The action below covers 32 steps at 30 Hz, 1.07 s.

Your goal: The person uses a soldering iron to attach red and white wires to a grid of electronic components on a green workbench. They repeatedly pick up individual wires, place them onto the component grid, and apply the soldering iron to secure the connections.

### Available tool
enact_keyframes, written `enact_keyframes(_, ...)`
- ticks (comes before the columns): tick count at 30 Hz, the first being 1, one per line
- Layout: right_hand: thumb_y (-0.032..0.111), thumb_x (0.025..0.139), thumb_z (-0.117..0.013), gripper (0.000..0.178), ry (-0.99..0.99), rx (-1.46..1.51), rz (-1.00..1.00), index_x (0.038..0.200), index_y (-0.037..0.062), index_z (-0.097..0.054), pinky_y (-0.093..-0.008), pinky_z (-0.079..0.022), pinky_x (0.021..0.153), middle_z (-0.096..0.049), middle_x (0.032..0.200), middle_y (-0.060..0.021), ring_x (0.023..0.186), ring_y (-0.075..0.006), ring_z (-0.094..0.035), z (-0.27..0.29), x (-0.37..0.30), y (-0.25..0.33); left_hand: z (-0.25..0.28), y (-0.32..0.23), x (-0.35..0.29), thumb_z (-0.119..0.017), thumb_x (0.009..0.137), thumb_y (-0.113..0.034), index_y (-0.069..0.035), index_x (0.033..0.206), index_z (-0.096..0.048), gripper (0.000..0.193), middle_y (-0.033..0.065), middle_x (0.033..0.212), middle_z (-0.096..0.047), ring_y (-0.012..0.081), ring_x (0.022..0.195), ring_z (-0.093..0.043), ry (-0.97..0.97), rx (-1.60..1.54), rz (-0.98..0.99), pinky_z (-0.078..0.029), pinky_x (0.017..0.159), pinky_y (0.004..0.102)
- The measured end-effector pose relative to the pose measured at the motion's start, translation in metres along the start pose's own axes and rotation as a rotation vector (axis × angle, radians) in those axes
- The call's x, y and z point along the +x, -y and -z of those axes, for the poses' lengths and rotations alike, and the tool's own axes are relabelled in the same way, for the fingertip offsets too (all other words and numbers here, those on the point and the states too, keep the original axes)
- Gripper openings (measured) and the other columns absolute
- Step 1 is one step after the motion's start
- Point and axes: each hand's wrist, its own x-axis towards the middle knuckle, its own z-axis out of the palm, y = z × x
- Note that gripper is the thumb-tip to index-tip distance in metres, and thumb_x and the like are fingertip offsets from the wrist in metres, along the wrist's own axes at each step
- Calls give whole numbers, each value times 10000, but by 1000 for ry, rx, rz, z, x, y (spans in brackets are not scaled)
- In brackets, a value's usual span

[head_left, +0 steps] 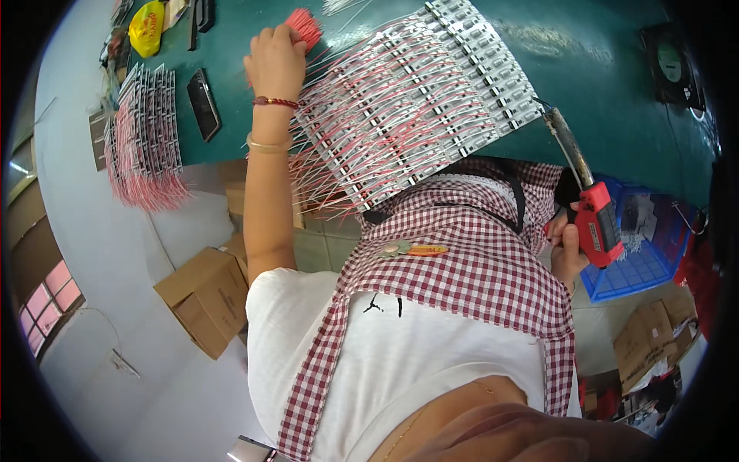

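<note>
At the far edge of the board panel, my left hand point(277, 63) has its fingers bent down over a bundle of red wires point(305, 28), whose ends stick out past the fingers. The fingertips are partly hidden. A large panel of small white circuit boards point(431, 100) lies tilted on the bench, with rows of red and white wires across it. On the right, my right hand point(568, 248) is closed around the red and black handle of a soldering gun point(599, 223). Its metal barrel points up toward the panel's right corner, where the thin tip is close to the boards.
On the green bench point(593, 85) lie a phone point(203, 105), a second wired panel stack point(146, 131), a yellow packet point(146, 29) and a black device point(671, 68). A blue crate point(639, 269) stands below at right. Cardboard boxes point(204, 300) sit on the floor.
</note>
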Motion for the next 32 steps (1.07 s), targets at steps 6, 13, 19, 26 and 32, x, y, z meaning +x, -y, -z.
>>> enact_keyframes(6, 196, 910, -592, 366, 33, 90, 12, 1168, -32, -466, -241, -360, 516, -467, 656, -39, 530, -102, -395, -10, 10, 14, -10, 9, -5, -639, 803, -206, -112, 800, -649, 94, 51, 832, -614, 284, 836, -563, -66, -93, -11, -431, 694, 435)
enact_keyframes(13, 198, 909, -595, 360, 15, 115, 17, 1161, -30, -476, -242, -352, 512, -469, 649, -41, 527, -104, -394, -9, 8, 16, -9, 1, -4, -637, 798, -193, -105, 786, -652, 90, 58, 834, -615, 288, 831, -561, -59, -139, -146, -430, 691, 433)
enact_keyframes(19, 193, 911, -580, 351, 31, 112, 40, 1159, -33, -477, -242, -349, 507, -468, 647, -41, 522, -103, -389, -7, 6, 14, -10, -4, -10, -642, 792, -176, -91, 775, -637, 87, 71, 857, -612, 293, 872, -554, 51, -140, -172, -425, 712, 440)
enact_keyframes(26, 197, 907, -567, 359, -4, 139, 17, 1162, -37, -468, -249, -356, 506, -465, 647, -45, 520, -104, -385, -1, 1, 12, -11, -4, -9, -623, 808, -156, -88, 832, -607, 74, 79, 876, -610, 305, 896, -547, 97, -187, -180, -424, 724, 435)
enact_keyframes(32, 198, 902, -569, 390, 35, 121, -4, 1193, -30, -446, -270, -366, 521, -478, 671, -58, 536, -107, -396, 4, -3, 3, 5, -19, -9, -620, 815, -161, -114, 934, -575, 136, 50, 986, -615, 296, 926, -532, -60, 3, -216, -413, 746, 468)
